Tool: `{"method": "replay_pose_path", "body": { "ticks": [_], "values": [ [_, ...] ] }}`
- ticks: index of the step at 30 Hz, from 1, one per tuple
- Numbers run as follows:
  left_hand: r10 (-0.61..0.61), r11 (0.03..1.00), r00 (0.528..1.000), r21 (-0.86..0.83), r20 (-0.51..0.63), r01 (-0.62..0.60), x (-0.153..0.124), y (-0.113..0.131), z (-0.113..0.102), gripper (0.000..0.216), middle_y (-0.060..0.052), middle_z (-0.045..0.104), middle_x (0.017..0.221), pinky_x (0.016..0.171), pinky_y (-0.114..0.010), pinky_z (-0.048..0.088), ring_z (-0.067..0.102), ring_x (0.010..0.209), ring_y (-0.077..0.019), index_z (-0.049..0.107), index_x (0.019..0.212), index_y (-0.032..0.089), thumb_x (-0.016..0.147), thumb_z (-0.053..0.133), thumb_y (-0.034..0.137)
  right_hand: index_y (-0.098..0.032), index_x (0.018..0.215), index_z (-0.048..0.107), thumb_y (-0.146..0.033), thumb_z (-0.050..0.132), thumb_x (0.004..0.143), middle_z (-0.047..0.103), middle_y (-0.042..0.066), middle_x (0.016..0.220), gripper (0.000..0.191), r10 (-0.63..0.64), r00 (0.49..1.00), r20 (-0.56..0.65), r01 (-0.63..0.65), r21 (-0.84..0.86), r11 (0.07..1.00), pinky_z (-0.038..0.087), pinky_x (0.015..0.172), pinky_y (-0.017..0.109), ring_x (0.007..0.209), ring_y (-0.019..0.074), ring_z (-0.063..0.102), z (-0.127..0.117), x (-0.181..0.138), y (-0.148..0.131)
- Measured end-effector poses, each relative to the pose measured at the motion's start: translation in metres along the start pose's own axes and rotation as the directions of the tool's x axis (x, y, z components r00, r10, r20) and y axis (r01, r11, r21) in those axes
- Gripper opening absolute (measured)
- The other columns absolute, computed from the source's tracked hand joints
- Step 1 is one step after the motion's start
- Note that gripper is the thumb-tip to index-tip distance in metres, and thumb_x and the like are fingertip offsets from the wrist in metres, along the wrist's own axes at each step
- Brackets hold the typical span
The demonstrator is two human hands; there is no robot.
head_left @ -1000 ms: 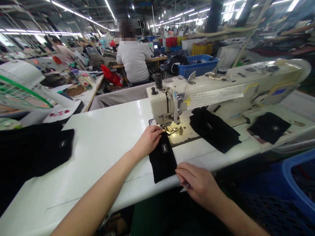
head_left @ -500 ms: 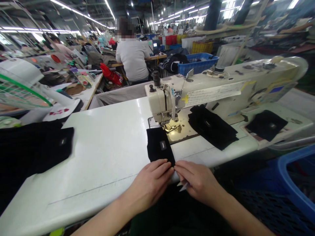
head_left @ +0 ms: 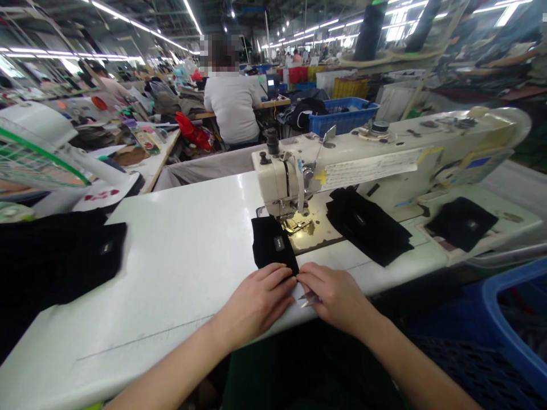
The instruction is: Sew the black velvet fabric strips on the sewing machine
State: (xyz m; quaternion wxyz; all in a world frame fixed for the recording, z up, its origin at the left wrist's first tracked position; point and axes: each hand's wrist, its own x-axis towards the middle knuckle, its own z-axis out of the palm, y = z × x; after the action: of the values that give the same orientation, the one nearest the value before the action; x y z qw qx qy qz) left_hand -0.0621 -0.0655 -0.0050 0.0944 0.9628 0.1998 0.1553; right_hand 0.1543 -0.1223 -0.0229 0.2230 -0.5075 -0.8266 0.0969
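1. Far left of the hands, a black fabric stack lies on the counter.
2. Left hand presses flat, fingers uncurled, on the near edge of the black labelled piece.
3. Right hand touches the same edge, gripping small snips.
4. Just beyond the hands stands the sewing machine.

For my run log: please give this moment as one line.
left hand: on black fabric piece | right hand: at its near edge, holding small tool | sewing machine: behind

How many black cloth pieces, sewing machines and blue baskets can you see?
Black cloth pieces or stacks: 4
Sewing machine: 1
Blue baskets: 2
Total: 7
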Motion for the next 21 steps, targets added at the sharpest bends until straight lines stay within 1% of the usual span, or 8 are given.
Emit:
{"method": "replay_pose_path", "body": {
  "ticks": [6, 10, 12, 16, 21],
  "values": [
    [0.016, 1.0, 1.0, 0.026, -0.007, -0.016, 0.01, -0.011, -0.004, 0.029, -0.014, 0.066, 0.119, 0.097, -0.043, 0.059, 0.061, 0.116, -0.0267, 0.064, 0.119, 0.013, 0.1, 0.047, 0.027, -0.02, 0.104, 0.067, -0.009, 0.057, 0.084, 0.066, 0.006, 0.11, 0.024, 0.025, 1.0, -0.002, -0.025, -0.036, 0.999, 0.045, 0.07, 0.026, 0.085, 0.0165, 0.062, 0.002, 0.014, 0.01],
    [-0.003, 1.0, 1.0, 0.016, -0.021, 0.004, 0.014, -0.02, -0.003, 0.029, -0.014, 0.065, 0.12, 0.096, -0.044, 0.059, 0.06, 0.119, -0.0271, 0.064, 0.121, 0.015, 0.1, 0.049, 0.028, -0.021, 0.101, 0.068, -0.011, 0.059, 0.086, 0.064, 0.004, 0.101, 0.02, 0.052, 0.998, 0.024, -0.05, -0.074, 0.996, 0.041, 0.064, 0.025, 0.074, 0.0135, 0.059, 0.002, 0.023, 0.015],
    [-0.009, 1.0, 1.0, 0.011, -0.027, 0.009, 0.015, -0.025, -0.002, 0.029, -0.014, 0.065, 0.12, 0.096, -0.044, 0.059, 0.06, 0.119, -0.0268, 0.064, 0.121, 0.016, 0.1, 0.049, 0.028, -0.021, 0.103, 0.069, -0.012, 0.058, 0.088, 0.063, 0.003, 0.097, 0.021, 0.061, 0.997, 0.042, -0.057, -0.091, 0.994, 0.04, 0.063, 0.025, 0.072, 0.0129, 0.058, 0.001, 0.028, 0.017],
    [0.0, 1.0, 1.0, 0.019, -0.031, 0.001, 0.019, -0.034, -0.001, 0.029, -0.014, 0.065, 0.12, 0.097, -0.043, 0.058, 0.059, 0.119, -0.0264, 0.064, 0.121, 0.015, 0.1, 0.048, 0.027, -0.022, 0.108, 0.069, -0.014, 0.056, 0.09, 0.063, 0.002, 0.092, 0.024, 0.069, 0.996, 0.059, -0.06, -0.132, 0.989, 0.039, 0.063, 0.025, 0.072, 0.014, 0.058, -0.002, 0.038, 0.02],
    [-0.006, 1.0, 1.0, 0.018, -0.028, 0.006, 0.023, -0.044, -0.002, 0.029, -0.014, 0.065, 0.119, 0.098, -0.044, 0.057, 0.06, 0.117, -0.026, 0.065, 0.121, 0.017, 0.1, 0.048, 0.028, -0.022, 0.109, 0.069, -0.014, 0.056, 0.092, 0.064, 0.003, 0.092, 0.023, 0.076, 0.995, 0.069, -0.064, -0.163, 0.985, 0.039, 0.064, 0.026, 0.074, 0.0152, 0.06, -0.002, 0.049, 0.024]
  ]
}}
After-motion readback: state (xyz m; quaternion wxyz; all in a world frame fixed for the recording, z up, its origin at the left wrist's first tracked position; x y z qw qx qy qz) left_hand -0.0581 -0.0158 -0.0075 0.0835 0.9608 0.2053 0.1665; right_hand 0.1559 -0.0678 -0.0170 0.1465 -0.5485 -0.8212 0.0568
